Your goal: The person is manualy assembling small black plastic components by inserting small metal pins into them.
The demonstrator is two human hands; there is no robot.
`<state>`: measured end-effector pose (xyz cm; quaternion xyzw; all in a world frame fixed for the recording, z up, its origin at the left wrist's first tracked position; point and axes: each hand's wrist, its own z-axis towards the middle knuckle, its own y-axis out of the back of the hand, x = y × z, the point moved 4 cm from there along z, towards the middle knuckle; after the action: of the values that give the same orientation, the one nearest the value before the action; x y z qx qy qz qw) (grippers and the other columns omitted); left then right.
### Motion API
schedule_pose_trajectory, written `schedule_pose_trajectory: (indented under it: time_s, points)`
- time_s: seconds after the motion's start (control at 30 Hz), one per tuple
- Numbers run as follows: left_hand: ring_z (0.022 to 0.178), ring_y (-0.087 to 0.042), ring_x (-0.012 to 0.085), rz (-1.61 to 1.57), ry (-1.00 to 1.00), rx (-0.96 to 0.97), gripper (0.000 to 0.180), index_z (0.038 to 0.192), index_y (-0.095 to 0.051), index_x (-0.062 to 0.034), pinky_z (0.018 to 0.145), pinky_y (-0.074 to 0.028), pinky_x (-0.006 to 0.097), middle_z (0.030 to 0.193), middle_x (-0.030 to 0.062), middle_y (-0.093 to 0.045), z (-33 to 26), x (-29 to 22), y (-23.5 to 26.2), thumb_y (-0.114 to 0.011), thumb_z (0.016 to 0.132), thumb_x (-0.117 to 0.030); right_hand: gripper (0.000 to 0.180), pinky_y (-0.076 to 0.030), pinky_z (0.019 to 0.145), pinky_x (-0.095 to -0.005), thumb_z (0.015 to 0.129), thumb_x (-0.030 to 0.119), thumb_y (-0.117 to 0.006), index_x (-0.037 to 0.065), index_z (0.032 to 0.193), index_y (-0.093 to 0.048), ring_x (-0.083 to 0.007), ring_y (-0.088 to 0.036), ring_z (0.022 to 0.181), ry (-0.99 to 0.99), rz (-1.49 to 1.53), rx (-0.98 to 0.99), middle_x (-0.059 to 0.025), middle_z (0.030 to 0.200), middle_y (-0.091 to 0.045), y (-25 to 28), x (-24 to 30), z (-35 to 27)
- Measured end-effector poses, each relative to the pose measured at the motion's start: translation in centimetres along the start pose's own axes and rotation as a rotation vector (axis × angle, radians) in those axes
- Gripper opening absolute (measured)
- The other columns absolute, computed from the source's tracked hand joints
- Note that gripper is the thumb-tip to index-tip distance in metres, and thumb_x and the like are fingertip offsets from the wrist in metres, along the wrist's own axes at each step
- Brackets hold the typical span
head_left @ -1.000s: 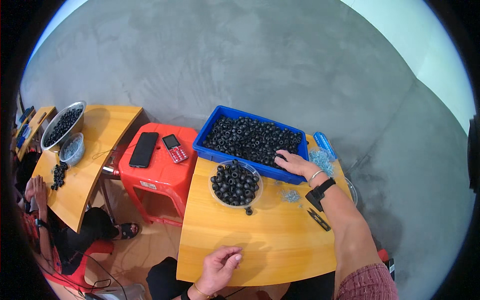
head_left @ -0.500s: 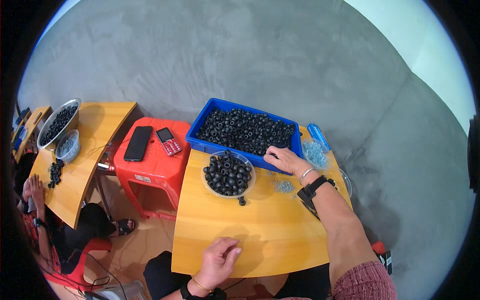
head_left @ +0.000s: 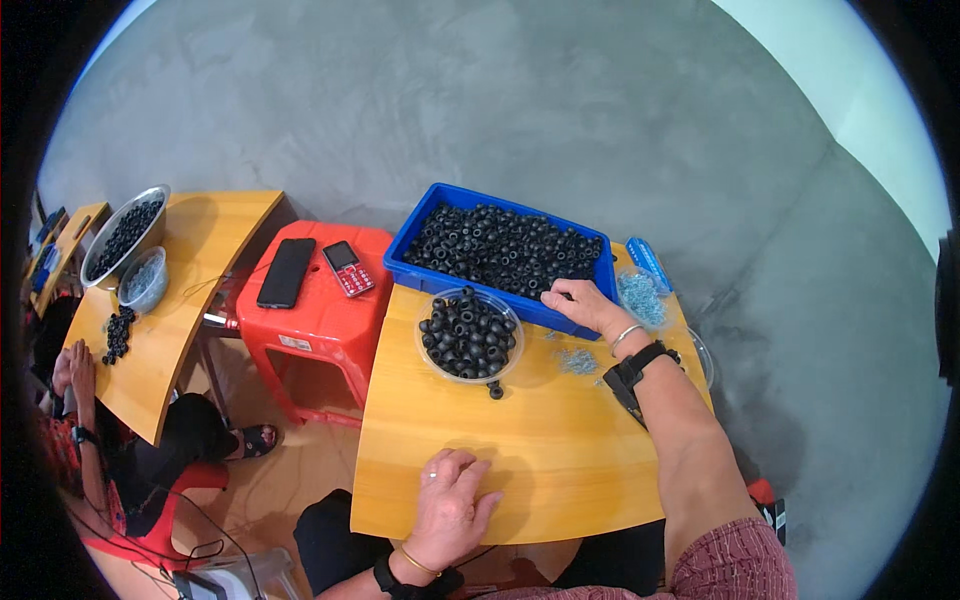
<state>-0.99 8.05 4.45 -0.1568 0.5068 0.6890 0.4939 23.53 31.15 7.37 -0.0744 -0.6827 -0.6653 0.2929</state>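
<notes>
At the near right rim of a blue tray [head_left: 440, 283], my right hand [head_left: 583, 303] has its fingers curled together over the edge; whatever they hold is hidden. Many small black hollow rubber-like pieces [head_left: 500, 245] fill the tray. My left hand [head_left: 448, 507] hovers low over the table's front part, fingers loosely apart, holding nothing. Between the hands, a clear round bowl [head_left: 518, 345] is heaped with the same kind of black pieces. One or two loose black pieces [head_left: 495, 390] lie against its near side. A small pile of silvery metal bits [head_left: 577, 361] lies below my right hand.
A clear container of bluish metal bits [head_left: 642, 298] and a blue box [head_left: 650, 262] stand beside the tray. A red stool [head_left: 310, 322] to the left carries a black smartphone [head_left: 287, 272] and a red keypad phone [head_left: 348, 268]. Another person's hands [head_left: 78, 372] rest at the neighbouring table.
My left hand has lifted slightly forward and its fingers have spread. My right hand stays at the tray's near right rim. The whole view has shifted a little.
</notes>
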Motion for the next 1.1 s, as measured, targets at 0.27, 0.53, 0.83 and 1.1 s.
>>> schedule_pose_trajectory:
  time_s: [0.27, 0.53, 0.83, 1.1]
  points:
    - [0.105, -0.037, 0.0403, 0.198, 0.007, 0.108, 0.061, 0.109, -0.044, 0.0062, 0.090, -0.031, 0.047, 0.111, 0.0231, -0.039, 0.4, -0.3, -0.6, -0.071, 0.060, -0.018, 0.029, -0.040, 0.059, -0.0304, 0.076, 0.029, -0.059, 0.001, 0.069, -0.056, -0.0156, -0.050, 0.063, -0.093, -0.005, 0.048, -0.0083, 0.064, -0.055, -0.2, -1.9, 2.1]
    - [0.109, -0.032, 0.0431, 0.287, 0.028, 0.193, 0.073, 0.114, -0.036, 0.0099, 0.094, -0.025, 0.050, 0.118, 0.0264, -0.035, 0.6, -0.2, -0.9, -0.069, 0.062, -0.029, 0.026, -0.039, 0.050, -0.0264, 0.078, 0.028, -0.058, 0.005, 0.067, -0.055, -0.0118, -0.049, 0.055, -0.340, 0.262, 0.020, -0.0041, 0.061, -0.052, -0.2, -2.9, 2.7]
    - [0.111, -0.031, 0.0440, 0.302, 0.023, 0.202, 0.077, 0.118, -0.031, 0.0116, 0.095, -0.023, 0.050, 0.121, 0.0279, -0.031, 0.2, -0.7, -1.1, -0.068, 0.064, -0.030, 0.022, -0.034, 0.038, -0.0254, 0.082, 0.026, -0.052, 0.009, 0.071, -0.042, -0.0108, -0.039, 0.043, -0.528, 0.921, -0.189, -0.0012, 0.054, -0.042, 2.0, -2.5, 0.6]
    - [0.116, -0.027, 0.0450, 0.348, 0.049, 0.093, 0.087, 0.123, -0.020, 0.0139, 0.097, -0.021, 0.049, 0.125, 0.0289, -0.028, -0.7, 0.1, -1.9, -0.068, 0.065, -0.031, 0.024, -0.032, 0.037, -0.0238, 0.081, 0.027, -0.053, 0.010, 0.071, -0.040, -0.0110, -0.039, 0.044, -0.519, 1.462, -0.205, -0.0026, 0.054, -0.041, 0.3, 1.0, -3.8]
